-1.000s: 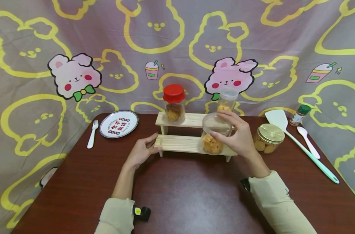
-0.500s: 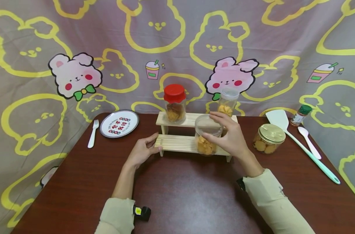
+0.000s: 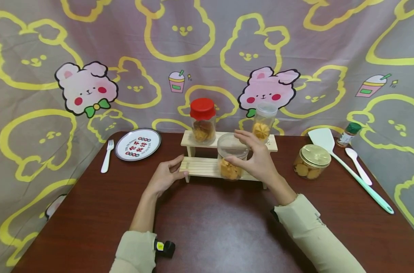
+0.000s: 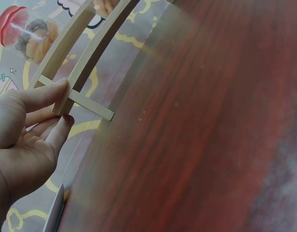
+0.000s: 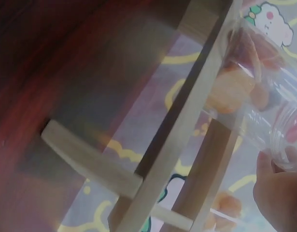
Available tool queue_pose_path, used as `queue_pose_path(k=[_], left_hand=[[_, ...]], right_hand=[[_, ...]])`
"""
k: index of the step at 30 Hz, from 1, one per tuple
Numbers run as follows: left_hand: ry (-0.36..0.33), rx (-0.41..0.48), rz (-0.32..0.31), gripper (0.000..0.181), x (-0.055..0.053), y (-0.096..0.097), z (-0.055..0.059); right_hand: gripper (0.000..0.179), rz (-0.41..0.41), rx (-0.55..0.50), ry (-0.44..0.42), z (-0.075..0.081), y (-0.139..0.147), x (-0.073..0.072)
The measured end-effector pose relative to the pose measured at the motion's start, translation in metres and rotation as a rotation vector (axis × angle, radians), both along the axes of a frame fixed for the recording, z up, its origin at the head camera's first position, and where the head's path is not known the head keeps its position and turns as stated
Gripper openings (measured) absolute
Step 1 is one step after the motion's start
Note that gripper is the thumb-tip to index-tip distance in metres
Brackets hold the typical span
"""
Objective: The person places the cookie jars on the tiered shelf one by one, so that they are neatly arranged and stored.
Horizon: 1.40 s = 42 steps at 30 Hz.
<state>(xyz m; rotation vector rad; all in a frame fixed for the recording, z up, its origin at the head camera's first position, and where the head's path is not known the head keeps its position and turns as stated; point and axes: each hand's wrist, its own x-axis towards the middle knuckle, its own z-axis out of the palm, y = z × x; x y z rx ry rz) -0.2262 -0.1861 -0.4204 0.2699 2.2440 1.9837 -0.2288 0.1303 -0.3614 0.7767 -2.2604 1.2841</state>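
A two-step wooden rack [image 3: 203, 163] stands on the dark table. My left hand [image 3: 164, 176] pinches the left end of its lower step; in the left wrist view the thumb and fingers [image 4: 63, 128] close around the board end. On that same lower step is a clear wide jar of orange-brown cookies [image 3: 230, 170], its transparent lid near my right hand [image 3: 259, 159]. My right thumb and fingers grip this jar around its upper part, from the right. On the upper step, a red-lidded jar [image 3: 202, 123] stands left and a slim clear-lidded jar [image 3: 263, 121] right, both with cookies.
A gold-lidded cookie jar [image 3: 310, 163] stands right of the rack. Beyond it lie a spatula [image 3: 356, 178] and a white spoon [image 3: 358, 167], with a green-capped spice bottle [image 3: 348, 135] behind. At left are a printed plate [image 3: 138, 145] and a white fork [image 3: 107, 156]. A patterned cloth hangs behind.
My right hand has moved the clear cookie jar leftward along the lower step, from the right part to about the middle. My left hand keeps its hold on the rack.
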Motion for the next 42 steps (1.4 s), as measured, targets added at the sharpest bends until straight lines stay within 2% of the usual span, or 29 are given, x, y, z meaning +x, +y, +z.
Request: queue_pose_path(k=[10, 18, 28, 42], left_hand=[[0.001, -0.003, -0.006, 0.068, 0.001, -0.001, 0.001], [-0.007, -0.007, -0.007, 0.068, 0.002, -0.001, 0.002], [-0.019, -0.022, 0.001, 0.068, 0.003, -0.001, 0.005], [-0.026, -0.016, -0.012, 0.068, 0.003, -0.001, 0.003]], right_hand=[[0.072, 0.004, -0.061, 0.026, -0.005, -0.018, -0.003], [0.084, 0.021, -0.09, 0.045, -0.007, -0.03, -0.006], [0.076, 0.019, -0.072, -0.01, -0.001, -0.048, -0.002], [0.074, 0.059, -0.09, 0.004, -0.002, -0.064, -0.004]])
